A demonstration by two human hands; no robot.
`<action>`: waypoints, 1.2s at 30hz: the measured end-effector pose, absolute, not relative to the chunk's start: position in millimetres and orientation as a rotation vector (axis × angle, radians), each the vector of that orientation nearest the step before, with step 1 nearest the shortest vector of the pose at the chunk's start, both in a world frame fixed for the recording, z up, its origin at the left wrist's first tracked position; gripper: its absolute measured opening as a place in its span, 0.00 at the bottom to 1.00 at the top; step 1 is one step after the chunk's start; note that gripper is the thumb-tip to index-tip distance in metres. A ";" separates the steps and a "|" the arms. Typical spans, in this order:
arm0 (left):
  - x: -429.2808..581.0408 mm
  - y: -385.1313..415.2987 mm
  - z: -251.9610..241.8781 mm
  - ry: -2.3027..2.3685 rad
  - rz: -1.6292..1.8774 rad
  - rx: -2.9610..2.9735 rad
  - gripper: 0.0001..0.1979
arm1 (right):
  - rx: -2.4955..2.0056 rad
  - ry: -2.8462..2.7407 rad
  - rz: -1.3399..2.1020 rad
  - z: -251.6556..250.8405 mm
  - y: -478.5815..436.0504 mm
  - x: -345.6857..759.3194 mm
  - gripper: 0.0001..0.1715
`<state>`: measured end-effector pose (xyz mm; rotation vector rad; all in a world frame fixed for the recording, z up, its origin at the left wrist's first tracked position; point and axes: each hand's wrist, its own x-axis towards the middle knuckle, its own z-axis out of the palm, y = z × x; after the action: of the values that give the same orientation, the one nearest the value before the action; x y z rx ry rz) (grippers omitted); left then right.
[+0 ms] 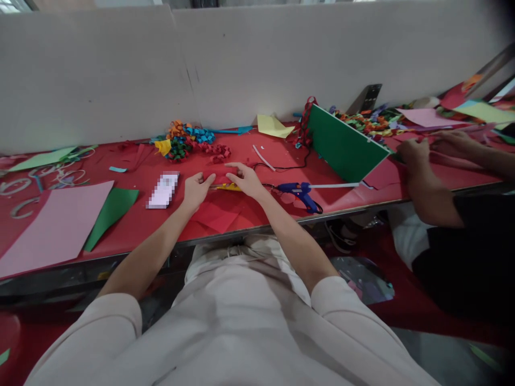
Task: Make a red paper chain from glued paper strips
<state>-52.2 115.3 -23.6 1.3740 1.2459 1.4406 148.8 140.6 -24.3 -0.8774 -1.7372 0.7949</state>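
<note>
My left hand [196,191] is closed, thumb and fingertips together at the edge of a small piece of red paper [219,177]. The right one, my right hand [247,181], curls its thumb and index finger around the other side of that paper, which blends into the red tabletop. Beneath my hands lies a yellow tool [228,187], perhaps a cutter, partly hidden. Sheets of red paper [219,215] rest at the table's front edge. A blue glue gun [300,194] with a white glue stick lies right of my right hand.
A phone [163,190] lies left of my hands, beside green paper [112,214] and a pink sheet [60,225]. Curled paper decorations [189,140] sit behind. A green board [346,145] leans at right. Another person's hands [416,155] work farther right.
</note>
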 end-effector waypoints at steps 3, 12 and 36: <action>-52.4 113.9 -23.3 1.254 1.440 1.342 0.23 | -0.877 -1.735 0.804 -24.2 139.8 149.4 0.22; -51.9 112.5 -23.4 1.195 1.402 1.361 0.27 | -0.888 -1.727 0.858 -29.8 146.4 147.9 0.20; -58.1 114.0 -22.3 1.323 1.383 1.710 0.16 | -0.904 -1.775 0.847 -20.8 140.5 146.2 0.13</action>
<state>-58.1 114.0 -22.3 1.7101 1.3234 1.3826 146.2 140.5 -20.8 -0.9037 -1.7751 0.8467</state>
